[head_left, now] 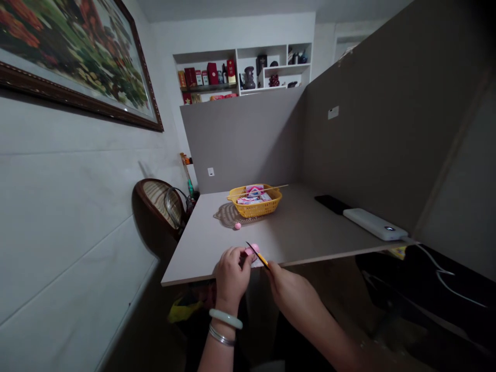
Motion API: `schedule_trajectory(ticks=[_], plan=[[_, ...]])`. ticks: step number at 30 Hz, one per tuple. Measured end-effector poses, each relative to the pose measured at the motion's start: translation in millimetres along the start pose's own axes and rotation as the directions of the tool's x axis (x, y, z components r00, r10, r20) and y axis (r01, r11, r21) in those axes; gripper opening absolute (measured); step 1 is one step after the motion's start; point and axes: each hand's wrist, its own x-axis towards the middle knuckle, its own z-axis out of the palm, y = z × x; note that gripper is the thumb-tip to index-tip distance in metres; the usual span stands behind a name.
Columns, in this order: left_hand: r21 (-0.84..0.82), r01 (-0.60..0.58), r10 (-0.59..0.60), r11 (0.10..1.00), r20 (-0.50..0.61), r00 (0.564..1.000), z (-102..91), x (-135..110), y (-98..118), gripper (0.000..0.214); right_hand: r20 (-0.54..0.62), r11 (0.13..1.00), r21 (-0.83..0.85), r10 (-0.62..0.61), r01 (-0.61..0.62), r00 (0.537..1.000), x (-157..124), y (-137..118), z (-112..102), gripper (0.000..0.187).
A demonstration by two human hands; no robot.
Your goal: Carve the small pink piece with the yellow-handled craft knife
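From here: L hand (232,271) pinching pink lump (254,246) at table's (201,248) near edge; R hand (287,284) closed on thin yellow/dark tool (263,259), blade across lump. Prob. cutting/shaping step; next needs steady L pinch, fingertips clear. Pink ball (237,226) farther, left.

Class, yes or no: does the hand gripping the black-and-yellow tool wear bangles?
No, the left hand wears the bangles, while the right hand, gripping the tool, shows none.
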Motion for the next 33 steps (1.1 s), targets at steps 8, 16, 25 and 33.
schedule_trajectory(ticks=[8,16,25,33], plan=[[-0.031,-0.004,0.004,1.0,0.017,1.0,-1.8,-1,1,0.018,0.002,0.997,0.081,0.001,-0.001,1.0,-17,9,3,0.026],[-0.047,0.01,-0.009,0.999,0.023,1.0,-1.3,0,0,0.019,0.006,1.0,0.026,-0.004,0.004,1.0,0,1,-3,0.026],[-0.051,0.017,-0.016,0.999,0.022,1.0,-0.9,0,1,0.015,-0.005,1.0,0.007,-0.001,0.001,1.0,-2,3,0,0.026],[-0.054,0.004,-0.002,0.999,0.034,0.999,-2.1,-1,2,0.017,-0.005,0.998,0.059,0.001,-0.001,1.0,-15,10,3,0.026]])
